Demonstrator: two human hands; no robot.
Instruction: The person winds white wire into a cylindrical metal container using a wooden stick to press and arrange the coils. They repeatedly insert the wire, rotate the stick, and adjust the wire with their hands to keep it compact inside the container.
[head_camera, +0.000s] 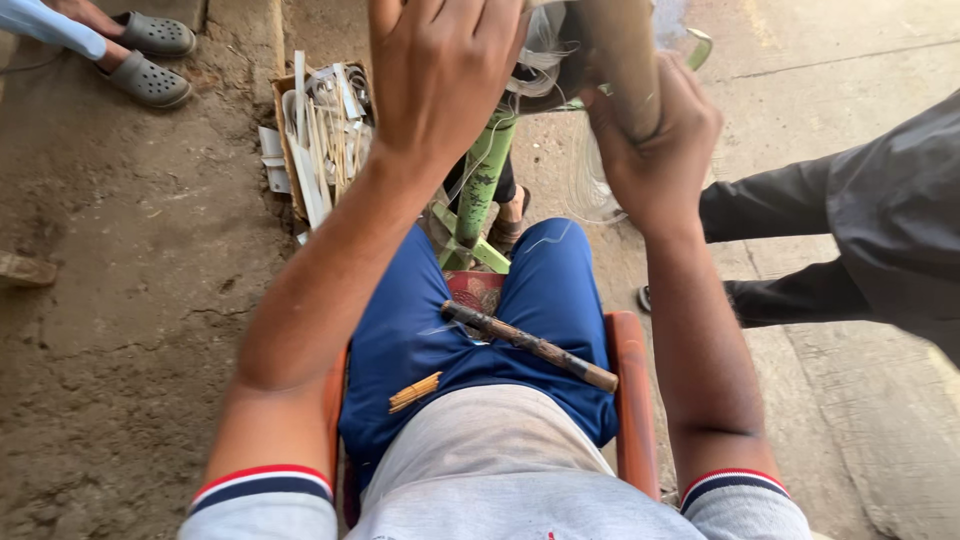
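Nearest, across the blue-shorted lap: a dark wrapped stick with a pale tip (528, 345), and a small bundle of thin tan splints (414, 392) just left of it. Further out, the right hand (655, 150) is clenched around a thick brown cylindrical roll (622, 60), fine pale strands (585, 185) trailing below it. The left hand (440, 75) is seen from the back, fingers curled down over something hidden; whether it grips, cannot tell. Judgement: keep the right grip firm and the strands taut, untangled. Between the knees stands a green metal post (483, 175). Far left, an open box of white strips (325, 130).
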